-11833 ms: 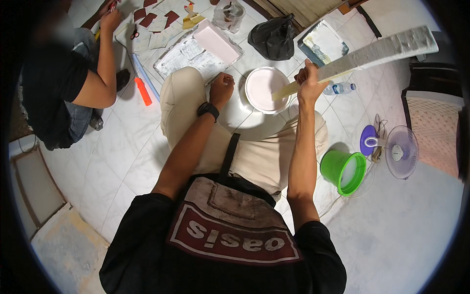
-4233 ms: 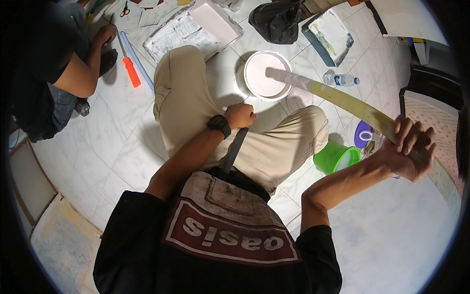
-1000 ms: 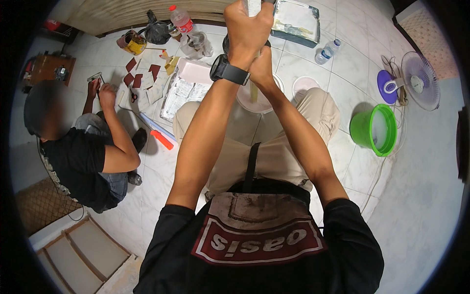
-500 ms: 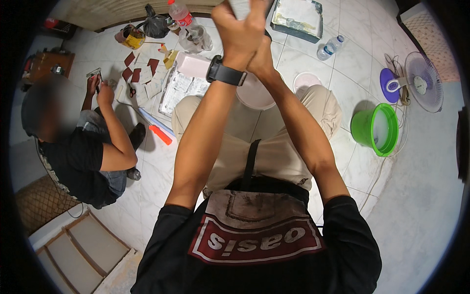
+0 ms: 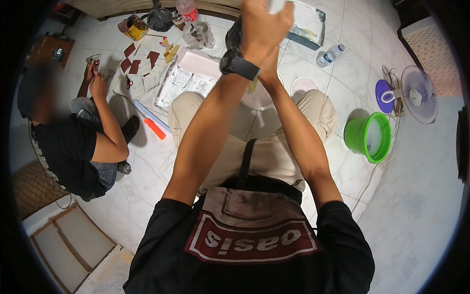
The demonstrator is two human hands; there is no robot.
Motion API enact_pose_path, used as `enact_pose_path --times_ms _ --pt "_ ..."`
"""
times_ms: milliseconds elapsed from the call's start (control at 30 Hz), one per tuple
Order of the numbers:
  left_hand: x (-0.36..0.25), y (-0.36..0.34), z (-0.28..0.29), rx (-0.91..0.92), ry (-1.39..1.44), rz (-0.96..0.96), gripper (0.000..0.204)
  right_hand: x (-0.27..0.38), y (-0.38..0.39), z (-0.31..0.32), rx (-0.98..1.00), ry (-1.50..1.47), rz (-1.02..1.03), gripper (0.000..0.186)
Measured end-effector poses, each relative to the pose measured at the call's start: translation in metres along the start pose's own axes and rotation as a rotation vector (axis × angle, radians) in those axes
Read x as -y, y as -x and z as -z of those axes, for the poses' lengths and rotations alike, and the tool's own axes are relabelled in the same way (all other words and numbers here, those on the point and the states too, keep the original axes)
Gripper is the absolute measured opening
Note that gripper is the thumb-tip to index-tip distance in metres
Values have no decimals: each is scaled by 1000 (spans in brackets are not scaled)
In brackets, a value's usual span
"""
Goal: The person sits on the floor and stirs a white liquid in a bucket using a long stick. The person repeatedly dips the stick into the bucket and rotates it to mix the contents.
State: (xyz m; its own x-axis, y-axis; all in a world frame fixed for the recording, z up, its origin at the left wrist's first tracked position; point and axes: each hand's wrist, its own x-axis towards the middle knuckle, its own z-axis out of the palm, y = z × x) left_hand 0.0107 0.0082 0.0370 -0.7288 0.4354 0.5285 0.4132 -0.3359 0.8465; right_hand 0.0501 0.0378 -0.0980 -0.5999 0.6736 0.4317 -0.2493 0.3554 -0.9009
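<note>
My left hand (image 5: 264,32), with a black watch (image 5: 239,65) on its wrist, is raised at the top of the view, its fingers closed round a pale grey-white thing (image 5: 277,6). The upper edge cuts that thing off, and its kind is unclear. Just behind and below is my right hand (image 5: 269,64), mostly covered by the left, its fingers hidden. Under the wrists stands a round tub (image 5: 258,102) of pale pink paint, partly covered. A yellowish thing (image 5: 252,86) shows at its edge. Beside my left wrist is a dark thing (image 5: 233,36), partly hidden.
A pinkish paint tray (image 5: 188,87), red sandpaper pieces (image 5: 134,67) and an orange-handled tool (image 5: 154,129) lie to the left, near a seated co-worker (image 5: 73,132). Rightward are another tray (image 5: 320,34), a small pail (image 5: 303,85), a bottle (image 5: 330,55), a green bucket (image 5: 356,136) and a fan (image 5: 421,95).
My hands have shifted to the right, with the left still closed round the pale thing. My left wrist has turned. The surroundings have shifted slightly in the view.
</note>
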Motion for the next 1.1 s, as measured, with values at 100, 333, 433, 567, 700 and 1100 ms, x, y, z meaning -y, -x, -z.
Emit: enact_pose_path --times_ms 100,333,433,567,700,1100 --pt "0 6 -15 -6 18 -201 19 -4 2 10 -74 -121 57 28" --pt "-7 15 -19 37 97 -37 21 -29 -21 26 -106 -55 127 25" --pt "-3 16 -9 41 111 52 21 10 -3 29 -66 104 170 21" --pt "-7 17 -1 22 25 114 22 27 14 19 -72 49 24 22" --pt "-2 14 10 37 67 50 30 17 18 -2 -71 -80 -4 23" --pt "8 1 -11 0 96 -109 27 18 -17 14 -159 84 184 24"
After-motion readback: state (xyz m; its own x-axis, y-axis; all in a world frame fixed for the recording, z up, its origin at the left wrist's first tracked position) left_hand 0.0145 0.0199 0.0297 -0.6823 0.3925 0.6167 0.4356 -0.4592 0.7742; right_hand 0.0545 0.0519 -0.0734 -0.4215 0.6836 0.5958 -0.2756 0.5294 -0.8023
